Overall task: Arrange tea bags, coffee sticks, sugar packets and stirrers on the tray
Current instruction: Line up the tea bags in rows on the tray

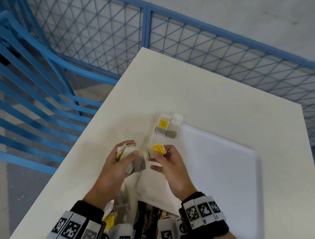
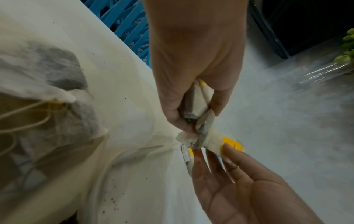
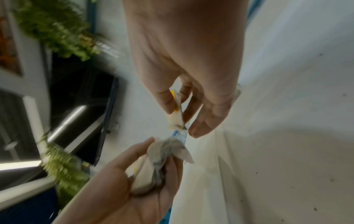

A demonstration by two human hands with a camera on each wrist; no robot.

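Yellow-tagged tea bag (image 1: 157, 151) pinched in the right hand (image 1: 169, 169), whose grip is closed on it by thumb and forefinger; the left hand (image 1: 120, 163) clutches a bunch of tea bags (image 1: 133, 161) just beside. The tray (image 1: 223, 181) lies right of both grips, nearer the right hand.

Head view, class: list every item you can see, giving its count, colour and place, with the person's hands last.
Table: one, white, centre.
Tray: one, white, right side of table.
Placed tea bags: small group, white-grey, one yellow tag, tray's far-left corner.
Tea bag bunch: several, white-grey, in left hand.
Single tea bag: one, yellow tag, in right hand.
Dark packets: several, near edge, partly hidden.
Chair: blue, left.
Mesh fence: blue, behind.
Left hand: grips bunch.
Right hand: pinches one bag.
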